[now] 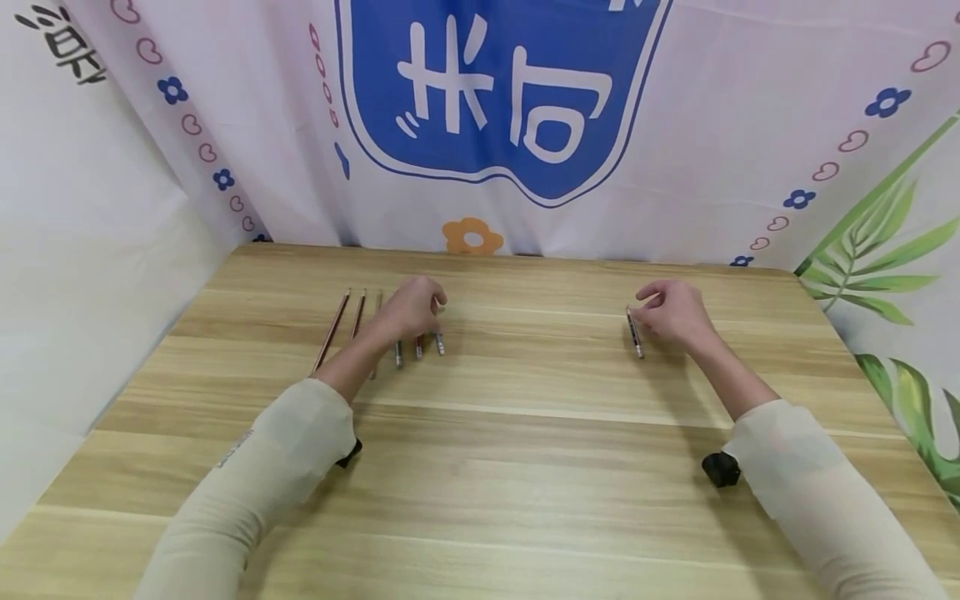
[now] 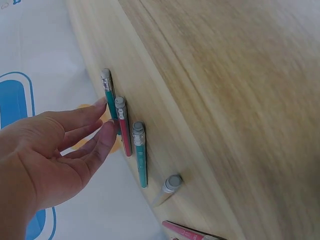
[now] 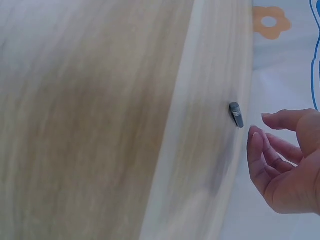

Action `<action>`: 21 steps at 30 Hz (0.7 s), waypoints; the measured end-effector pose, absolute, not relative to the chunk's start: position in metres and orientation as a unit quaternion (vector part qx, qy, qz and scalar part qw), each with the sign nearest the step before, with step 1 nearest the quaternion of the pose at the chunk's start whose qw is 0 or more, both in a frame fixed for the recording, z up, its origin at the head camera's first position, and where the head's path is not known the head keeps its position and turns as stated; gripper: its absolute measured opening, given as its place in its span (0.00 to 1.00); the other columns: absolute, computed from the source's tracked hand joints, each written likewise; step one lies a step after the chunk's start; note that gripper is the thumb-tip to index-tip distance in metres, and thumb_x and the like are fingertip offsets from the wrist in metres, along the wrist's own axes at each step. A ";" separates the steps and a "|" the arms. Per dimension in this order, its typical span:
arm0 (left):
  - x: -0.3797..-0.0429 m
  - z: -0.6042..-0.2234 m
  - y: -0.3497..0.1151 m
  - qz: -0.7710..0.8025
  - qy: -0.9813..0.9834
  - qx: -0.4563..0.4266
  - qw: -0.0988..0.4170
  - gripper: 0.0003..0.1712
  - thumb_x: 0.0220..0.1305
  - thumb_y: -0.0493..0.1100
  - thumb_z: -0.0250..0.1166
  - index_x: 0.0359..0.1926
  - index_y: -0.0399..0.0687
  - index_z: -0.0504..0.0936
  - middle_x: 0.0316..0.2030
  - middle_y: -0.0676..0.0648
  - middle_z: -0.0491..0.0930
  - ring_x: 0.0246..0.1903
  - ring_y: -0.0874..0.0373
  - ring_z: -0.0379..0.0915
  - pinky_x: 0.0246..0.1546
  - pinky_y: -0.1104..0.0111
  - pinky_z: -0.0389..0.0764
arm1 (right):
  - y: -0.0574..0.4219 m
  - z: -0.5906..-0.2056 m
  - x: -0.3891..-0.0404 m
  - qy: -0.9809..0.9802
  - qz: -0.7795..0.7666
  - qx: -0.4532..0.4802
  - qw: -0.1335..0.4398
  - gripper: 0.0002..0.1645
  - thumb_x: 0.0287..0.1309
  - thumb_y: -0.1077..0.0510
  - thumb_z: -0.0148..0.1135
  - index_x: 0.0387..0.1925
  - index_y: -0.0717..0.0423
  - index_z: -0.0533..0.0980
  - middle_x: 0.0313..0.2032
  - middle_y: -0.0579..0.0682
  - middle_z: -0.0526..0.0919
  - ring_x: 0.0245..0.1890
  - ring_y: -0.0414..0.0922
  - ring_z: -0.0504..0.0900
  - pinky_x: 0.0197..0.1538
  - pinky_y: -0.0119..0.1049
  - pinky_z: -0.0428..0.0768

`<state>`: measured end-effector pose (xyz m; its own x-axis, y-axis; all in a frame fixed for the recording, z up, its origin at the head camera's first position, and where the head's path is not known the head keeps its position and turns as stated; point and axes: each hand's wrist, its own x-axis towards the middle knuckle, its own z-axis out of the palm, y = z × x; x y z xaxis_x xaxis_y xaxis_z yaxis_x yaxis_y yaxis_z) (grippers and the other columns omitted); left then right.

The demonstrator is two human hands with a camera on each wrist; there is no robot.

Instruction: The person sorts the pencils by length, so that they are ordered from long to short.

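In the head view, my left hand (image 1: 411,310) is over a row of pencils on the wooden table. The left wrist view shows its thumb and index finger apart, right beside the end teal pencil (image 2: 110,97). A red pencil (image 2: 123,130), a second teal pencil (image 2: 140,160) and a tan pencil (image 2: 168,190) lie along from it, silver-capped ends outward. My right hand (image 1: 675,312) hovers beside a lone dark patterned pencil (image 1: 635,333), thumb and fingers loosely bent with a gap between them. That pencil (image 3: 236,115) lies just past the fingertips in the right wrist view.
Two reddish pencils (image 1: 331,333) lie at the row's left side, partly behind the left arm. The wooden table (image 1: 495,492) ends at a printed cloth (image 1: 300,167) hanging along its back edge. Black wrist devices (image 1: 722,469) show under both sleeves.
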<state>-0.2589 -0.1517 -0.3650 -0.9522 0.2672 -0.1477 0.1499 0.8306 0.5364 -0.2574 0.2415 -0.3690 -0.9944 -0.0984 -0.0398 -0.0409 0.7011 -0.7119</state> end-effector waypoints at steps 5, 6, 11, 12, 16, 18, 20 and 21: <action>-0.259 -0.365 -0.151 0.276 0.949 0.105 0.113 0.29 0.59 0.25 0.73 0.61 0.25 0.77 0.50 0.33 0.81 0.50 0.42 0.79 0.51 0.58 0.86 | 0.242 -0.373 -0.259 0.930 -0.363 -0.037 0.047 0.21 0.62 0.64 0.67 0.52 0.76 0.77 0.34 0.65 0.87 0.21 0.42 0.83 0.25 0.28 0.82; -0.259 -0.365 -0.151 0.278 0.948 0.103 0.112 0.29 0.59 0.26 0.73 0.62 0.25 0.77 0.50 0.32 0.81 0.50 0.43 0.79 0.51 0.58 0.86 | 0.241 -0.374 -0.259 0.931 -0.361 -0.035 0.052 0.21 0.62 0.64 0.67 0.52 0.76 0.77 0.33 0.64 0.88 0.20 0.41 0.82 0.24 0.29 0.83; -0.260 -0.366 -0.151 0.290 0.946 0.090 0.113 0.31 0.58 0.25 0.73 0.62 0.23 0.76 0.49 0.30 0.82 0.39 0.49 0.79 0.42 0.65 0.86 | 0.239 -0.376 -0.260 0.933 -0.350 -0.024 0.081 0.23 0.59 0.63 0.70 0.51 0.75 0.77 0.32 0.61 0.88 0.18 0.40 0.81 0.23 0.32 0.85; -0.260 -0.367 -0.151 0.293 0.945 0.088 0.113 0.31 0.58 0.25 0.73 0.63 0.22 0.75 0.47 0.30 0.83 0.35 0.52 0.78 0.39 0.67 0.85 | 0.239 -0.377 -0.260 0.933 -0.350 -0.022 0.085 0.23 0.58 0.63 0.70 0.51 0.75 0.78 0.31 0.61 0.88 0.18 0.40 0.81 0.23 0.33 0.85; -0.260 -0.367 -0.152 0.300 0.943 0.089 0.114 0.30 0.58 0.24 0.73 0.62 0.21 0.75 0.39 0.32 0.85 0.27 0.55 0.80 0.32 0.71 0.84 | 0.239 -0.379 -0.261 0.931 -0.353 -0.022 0.087 0.23 0.56 0.64 0.71 0.50 0.76 0.78 0.31 0.60 0.87 0.18 0.39 0.81 0.23 0.33 0.86; -0.260 -0.366 -0.152 0.305 0.941 0.090 0.113 0.29 0.58 0.23 0.72 0.61 0.21 0.76 0.40 0.32 0.85 0.27 0.55 0.82 0.30 0.71 0.86 | 0.238 -0.379 -0.262 0.930 -0.356 -0.022 0.085 0.22 0.56 0.65 0.71 0.50 0.76 0.78 0.30 0.60 0.87 0.18 0.38 0.81 0.23 0.33 0.87; -0.260 -0.366 -0.153 0.311 0.939 0.087 0.117 0.29 0.58 0.23 0.72 0.61 0.21 0.76 0.42 0.30 0.84 0.27 0.53 0.85 0.28 0.70 0.88 | 0.238 -0.380 -0.263 0.930 -0.357 -0.023 0.086 0.22 0.56 0.66 0.71 0.50 0.76 0.78 0.29 0.59 0.87 0.17 0.39 0.82 0.22 0.33 0.87; -0.260 -0.366 -0.153 0.314 0.938 0.085 0.118 0.28 0.59 0.22 0.71 0.61 0.21 0.77 0.43 0.30 0.83 0.26 0.53 0.85 0.28 0.69 0.89 | 0.238 -0.380 -0.263 0.930 -0.357 -0.023 0.086 0.22 0.56 0.66 0.71 0.50 0.76 0.78 0.29 0.59 0.87 0.17 0.39 0.82 0.22 0.33 0.87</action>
